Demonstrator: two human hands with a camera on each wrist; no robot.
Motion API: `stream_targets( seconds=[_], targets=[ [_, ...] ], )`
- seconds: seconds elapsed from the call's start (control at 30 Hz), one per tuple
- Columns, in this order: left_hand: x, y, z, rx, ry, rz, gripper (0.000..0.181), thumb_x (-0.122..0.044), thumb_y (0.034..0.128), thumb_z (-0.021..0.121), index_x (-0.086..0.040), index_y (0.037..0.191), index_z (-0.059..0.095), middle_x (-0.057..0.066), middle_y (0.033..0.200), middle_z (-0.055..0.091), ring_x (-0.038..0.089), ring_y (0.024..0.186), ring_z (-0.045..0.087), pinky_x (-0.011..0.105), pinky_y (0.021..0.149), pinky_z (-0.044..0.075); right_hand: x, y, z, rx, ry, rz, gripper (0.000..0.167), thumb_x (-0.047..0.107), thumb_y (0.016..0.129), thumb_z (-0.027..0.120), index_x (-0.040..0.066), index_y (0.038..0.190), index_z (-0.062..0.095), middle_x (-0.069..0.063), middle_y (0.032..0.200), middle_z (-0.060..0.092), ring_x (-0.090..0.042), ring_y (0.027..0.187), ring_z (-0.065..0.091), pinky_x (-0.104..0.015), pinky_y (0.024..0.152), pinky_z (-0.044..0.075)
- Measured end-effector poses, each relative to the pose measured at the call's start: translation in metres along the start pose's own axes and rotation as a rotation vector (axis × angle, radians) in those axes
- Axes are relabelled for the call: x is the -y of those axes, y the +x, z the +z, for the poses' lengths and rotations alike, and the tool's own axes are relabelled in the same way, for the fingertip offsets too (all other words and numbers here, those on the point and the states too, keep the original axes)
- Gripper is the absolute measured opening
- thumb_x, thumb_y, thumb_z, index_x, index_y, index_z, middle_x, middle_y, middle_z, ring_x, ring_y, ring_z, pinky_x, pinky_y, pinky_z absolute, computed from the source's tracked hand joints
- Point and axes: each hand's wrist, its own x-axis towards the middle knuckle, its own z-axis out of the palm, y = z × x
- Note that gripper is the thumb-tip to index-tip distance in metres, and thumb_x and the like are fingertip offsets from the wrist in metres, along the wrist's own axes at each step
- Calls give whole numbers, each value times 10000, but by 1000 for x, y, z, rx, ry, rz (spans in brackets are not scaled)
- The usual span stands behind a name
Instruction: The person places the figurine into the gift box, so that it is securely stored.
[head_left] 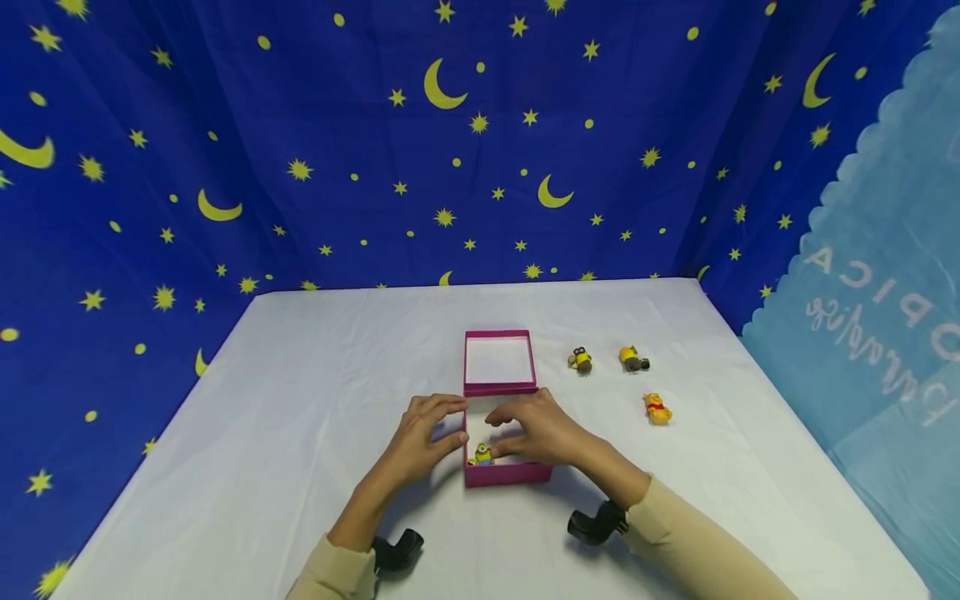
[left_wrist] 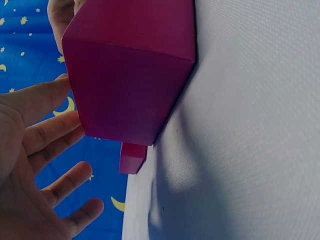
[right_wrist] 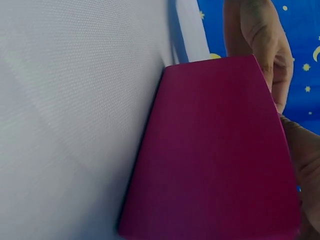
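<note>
Now I have the pink box (head_left: pixel 507 476) before me on the white table (head_left: pixel 300 375).
Inside, a toy (head_left: pixel 482 455) is by the near left corner. I see the left hand (head_left: pixel 416 437) spread, thumb and fingertips at the left rim; the right hand (head_left: pixel 542 429) is over the interior, thumb and fingers apart, though I cannot tell whether its thumb touches the toy. A bear (head_left: pixel 657 410) lies to the right; the lid (head_left: pixel 500 387) and two more toys (head_left: pixel 582 362) are farther back, before blue starry curtains (head_left: pixel 337 150).
</note>
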Motion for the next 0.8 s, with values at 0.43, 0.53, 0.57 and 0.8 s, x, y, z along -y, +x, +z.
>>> stream_targets(
  seconds=[0.43,0.53,0.57,0.8],
  targets=[
    [2,-1,3,-49,23,23,405,-173,815,720,-54,1193,639,8,1278,593,254,1169,452,466,935,355,-10,-23,-25,-199,98,81,449,396,775,736,190,1168,664,16,1115,686,-193,1054,555,-404,913,332],
    [2,-2,3,-53,31,32,401,-174,817,719,-53,1191,639,7,1276,594,255,1165,454,460,929,355,-16,-28,-32,-244,99,110,455,405,780,728,210,1184,652,13,1143,680,-212,1097,547,-440,933,344],
    [2,-2,3,-50,28,30,402,-173,817,718,-53,1193,639,6,1278,594,254,1167,453,460,929,355,-19,-30,-34,-261,98,113,460,400,780,729,205,1189,650,16,1149,679,-216,1105,545,-450,936,346],
    [0,-2,1,-35,17,11,398,-186,823,715,-69,1196,639,-9,1283,589,245,1175,447,456,935,355,-36,-44,-47,-338,107,157,470,377,781,738,187,1197,634,-12,1199,654,-262,1160,525,-520,991,319]
  ],
)
